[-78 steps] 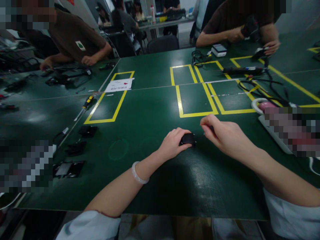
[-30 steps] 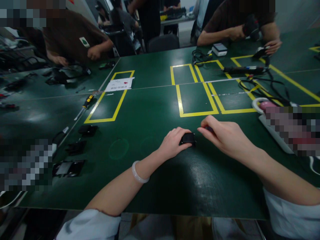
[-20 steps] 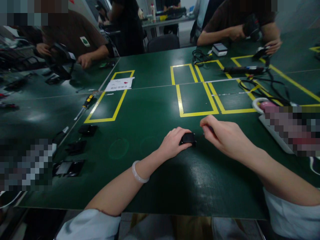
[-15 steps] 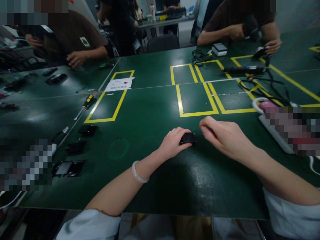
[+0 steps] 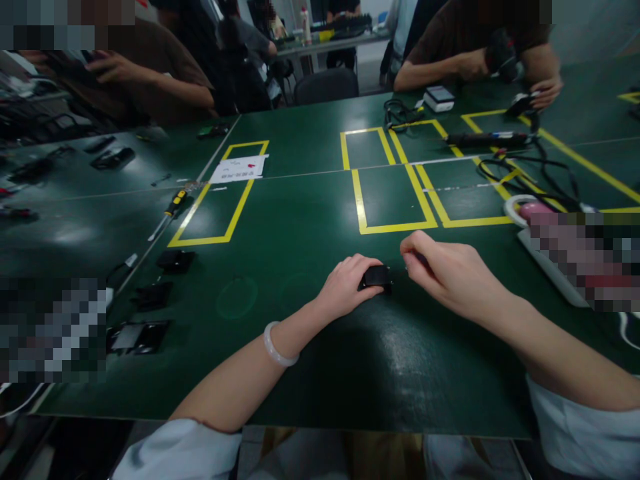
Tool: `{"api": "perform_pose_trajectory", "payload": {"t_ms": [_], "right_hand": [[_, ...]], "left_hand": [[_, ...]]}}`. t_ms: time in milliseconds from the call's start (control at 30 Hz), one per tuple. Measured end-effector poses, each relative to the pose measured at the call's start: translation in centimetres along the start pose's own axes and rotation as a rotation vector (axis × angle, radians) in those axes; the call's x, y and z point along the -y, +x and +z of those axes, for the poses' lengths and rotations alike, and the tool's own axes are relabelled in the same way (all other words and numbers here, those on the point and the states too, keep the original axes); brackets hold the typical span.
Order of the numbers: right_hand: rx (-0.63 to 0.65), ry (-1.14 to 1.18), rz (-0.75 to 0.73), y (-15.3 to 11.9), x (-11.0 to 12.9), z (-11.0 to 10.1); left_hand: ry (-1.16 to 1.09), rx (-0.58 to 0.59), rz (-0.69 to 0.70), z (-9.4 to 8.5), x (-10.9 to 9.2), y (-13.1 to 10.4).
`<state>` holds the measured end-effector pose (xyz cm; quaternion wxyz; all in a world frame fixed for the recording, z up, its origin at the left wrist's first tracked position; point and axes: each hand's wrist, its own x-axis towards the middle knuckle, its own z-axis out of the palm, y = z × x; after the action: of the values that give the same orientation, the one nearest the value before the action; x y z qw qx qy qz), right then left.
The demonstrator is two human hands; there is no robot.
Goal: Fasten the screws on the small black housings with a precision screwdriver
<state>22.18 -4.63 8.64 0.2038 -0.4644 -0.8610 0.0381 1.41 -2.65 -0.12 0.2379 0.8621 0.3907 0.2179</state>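
Observation:
A small black boxy part (image 5: 377, 277) with small shiny points on its right side rests on the green table (image 5: 300, 220). My left hand (image 5: 345, 285) grips it between thumb and fingers from the left. Just to the right of the part, slightly apart from it, is my right hand (image 5: 440, 270). Its fingers are curled closed in a pinch, and whatever they hold, if anything, is hidden or too small to name. Over at the left lie a black block (image 5: 175, 260), another black part (image 5: 153, 295) and a black piece with a grey middle (image 5: 137, 337).
A yellow-and-black screwdriver (image 5: 176, 202) lies near a white paper label (image 5: 239, 169). Yellow tape (image 5: 397, 228) marks rectangles on the table. Right of them are a black pen-shaped tool (image 5: 487, 139), cables and a white tray (image 5: 550, 270). Across the table, a person's hand (image 5: 473, 65) holds a power drill.
My right hand has shifted very slightly; my left hand and the black part stay put. At the far left, another person's hands have risen from the table edge.

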Motion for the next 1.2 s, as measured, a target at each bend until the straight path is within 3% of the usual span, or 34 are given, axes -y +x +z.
{"api": "perform_pose_trajectory", "payload": {"t_ms": [1200], "right_hand": [[0.025, -0.030, 0.025, 0.01, 0.02, 0.00]], "left_hand": [[0.001, -0.006, 0.008, 0.06, 0.03, 0.00]]}}
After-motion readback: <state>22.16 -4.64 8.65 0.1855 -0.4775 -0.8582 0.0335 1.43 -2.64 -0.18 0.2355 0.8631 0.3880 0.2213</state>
